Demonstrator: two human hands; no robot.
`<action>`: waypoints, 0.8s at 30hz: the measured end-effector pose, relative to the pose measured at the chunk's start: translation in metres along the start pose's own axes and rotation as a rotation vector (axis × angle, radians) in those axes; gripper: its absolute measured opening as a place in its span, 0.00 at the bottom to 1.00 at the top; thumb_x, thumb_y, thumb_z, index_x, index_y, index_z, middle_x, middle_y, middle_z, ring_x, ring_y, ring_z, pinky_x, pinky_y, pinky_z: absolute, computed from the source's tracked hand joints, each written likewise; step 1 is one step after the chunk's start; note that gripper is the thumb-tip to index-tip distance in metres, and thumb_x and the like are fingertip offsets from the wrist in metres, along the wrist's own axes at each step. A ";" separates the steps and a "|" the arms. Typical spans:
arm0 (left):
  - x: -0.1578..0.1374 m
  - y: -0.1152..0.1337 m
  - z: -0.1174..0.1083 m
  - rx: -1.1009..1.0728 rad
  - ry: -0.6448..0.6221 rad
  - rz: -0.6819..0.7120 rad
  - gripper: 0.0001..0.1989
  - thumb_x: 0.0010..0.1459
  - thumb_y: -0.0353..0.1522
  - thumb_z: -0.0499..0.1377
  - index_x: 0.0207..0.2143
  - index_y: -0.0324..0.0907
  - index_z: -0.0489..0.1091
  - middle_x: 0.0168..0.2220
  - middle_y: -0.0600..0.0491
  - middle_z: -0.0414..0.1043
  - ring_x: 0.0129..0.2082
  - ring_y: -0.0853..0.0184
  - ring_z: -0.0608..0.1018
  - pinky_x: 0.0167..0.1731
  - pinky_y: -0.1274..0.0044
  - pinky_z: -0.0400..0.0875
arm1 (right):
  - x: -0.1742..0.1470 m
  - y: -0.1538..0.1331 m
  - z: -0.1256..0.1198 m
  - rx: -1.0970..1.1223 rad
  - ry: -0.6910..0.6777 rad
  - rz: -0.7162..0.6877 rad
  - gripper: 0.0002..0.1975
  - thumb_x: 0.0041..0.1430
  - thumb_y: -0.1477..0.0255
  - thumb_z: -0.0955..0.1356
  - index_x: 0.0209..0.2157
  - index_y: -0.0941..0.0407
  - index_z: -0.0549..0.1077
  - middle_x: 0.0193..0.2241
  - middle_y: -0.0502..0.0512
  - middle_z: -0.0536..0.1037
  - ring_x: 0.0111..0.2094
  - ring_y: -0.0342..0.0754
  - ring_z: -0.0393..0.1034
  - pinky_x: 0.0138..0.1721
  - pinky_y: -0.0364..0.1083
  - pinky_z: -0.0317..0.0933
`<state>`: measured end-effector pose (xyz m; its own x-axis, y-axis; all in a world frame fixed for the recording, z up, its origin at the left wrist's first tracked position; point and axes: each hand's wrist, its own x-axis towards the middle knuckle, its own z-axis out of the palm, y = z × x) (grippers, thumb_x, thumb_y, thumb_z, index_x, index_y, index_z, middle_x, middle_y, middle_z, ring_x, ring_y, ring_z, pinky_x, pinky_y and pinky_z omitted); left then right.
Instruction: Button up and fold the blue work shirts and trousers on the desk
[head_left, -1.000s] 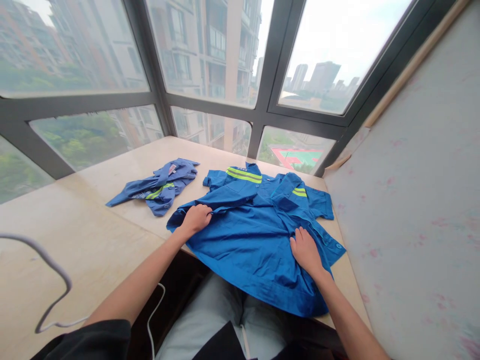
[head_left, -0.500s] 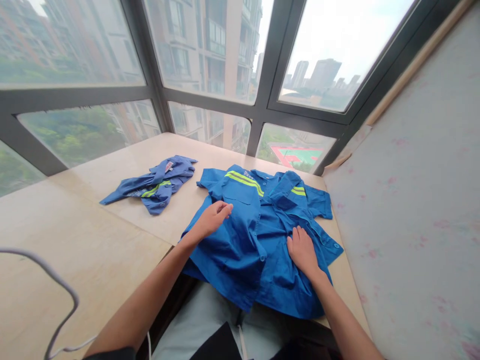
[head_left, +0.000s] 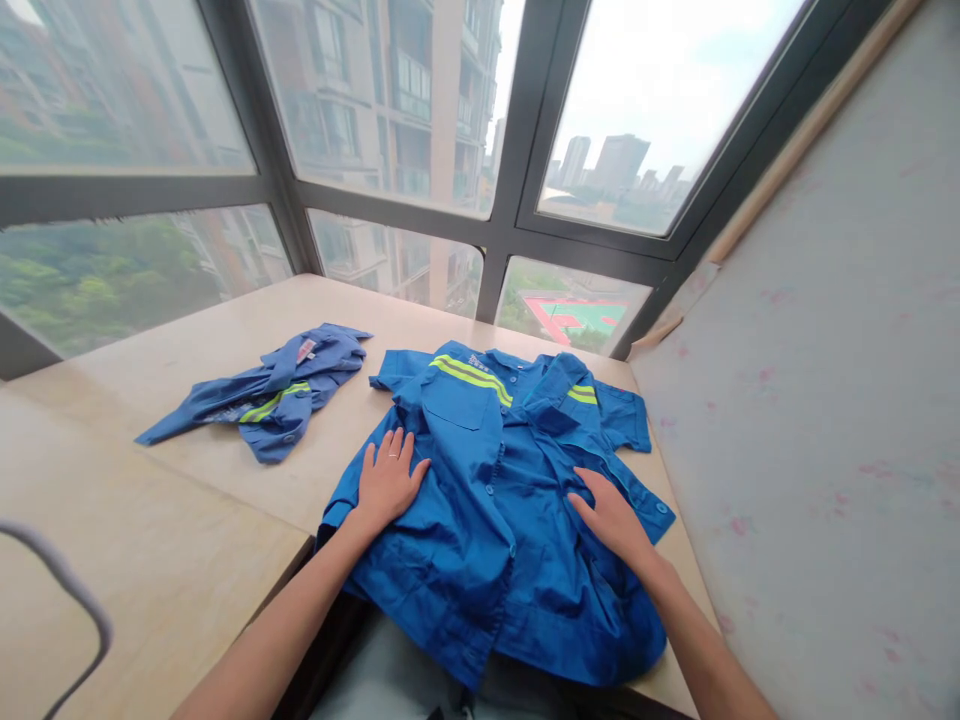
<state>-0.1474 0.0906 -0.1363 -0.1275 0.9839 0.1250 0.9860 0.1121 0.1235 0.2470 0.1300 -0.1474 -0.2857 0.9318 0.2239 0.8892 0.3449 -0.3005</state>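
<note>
A blue short-sleeved work shirt (head_left: pixel 465 510) with yellow-green reflective stripes lies front up, its collar toward the window and its hem hanging over the near table edge. My left hand (head_left: pixel 390 478) rests flat on the shirt's left side with the fingers spread. On the right side of the shirt is my right hand (head_left: pixel 611 515), thumb and fingers apart, part of it turned from view. A loose front flap with a button is folded outward beside that hand. Neither hand grips the cloth.
A second, crumpled blue garment (head_left: pixel 281 390) with a reflective stripe lies to the left on the pale table (head_left: pixel 150 520). A grey-white cable (head_left: pixel 75 590) curves at the lower left. Windows (head_left: pixel 405 110) stand behind, and a papered wall (head_left: pixel 810 400) borders the right.
My left hand has come down and left from above the shirt, opening flat on it. My right hand has shifted slightly, its thumb now apart. The shirt's lower left side lies spread further left.
</note>
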 end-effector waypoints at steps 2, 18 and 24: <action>0.009 -0.002 0.002 0.016 0.032 -0.024 0.33 0.67 0.46 0.43 0.66 0.36 0.58 0.68 0.39 0.54 0.68 0.48 0.57 0.64 0.53 0.49 | 0.009 0.005 -0.014 0.043 0.063 0.006 0.24 0.64 0.63 0.61 0.58 0.57 0.70 0.56 0.63 0.73 0.59 0.55 0.66 0.61 0.56 0.59; 0.033 -0.015 0.003 0.092 0.163 -0.073 0.32 0.67 0.43 0.42 0.64 0.31 0.60 0.66 0.33 0.57 0.66 0.46 0.59 0.61 0.53 0.51 | 0.028 0.044 -0.050 0.239 -0.171 0.513 0.07 0.45 0.72 0.70 0.29 0.58 0.77 0.21 0.50 0.75 0.27 0.49 0.72 0.29 0.43 0.61; 0.026 -0.031 -0.012 0.090 0.002 -0.070 0.31 0.65 0.42 0.46 0.62 0.31 0.63 0.64 0.32 0.59 0.65 0.41 0.60 0.57 0.48 0.57 | 0.025 0.028 -0.099 0.599 -0.014 0.618 0.12 0.47 0.63 0.69 0.20 0.56 0.67 0.14 0.44 0.66 0.17 0.41 0.60 0.19 0.40 0.52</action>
<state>-0.1823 0.1110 -0.1247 -0.1965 0.9730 0.1206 0.9803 0.1926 0.0435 0.3003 0.1513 -0.0582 0.1799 0.9719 -0.1517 0.5493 -0.2272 -0.8041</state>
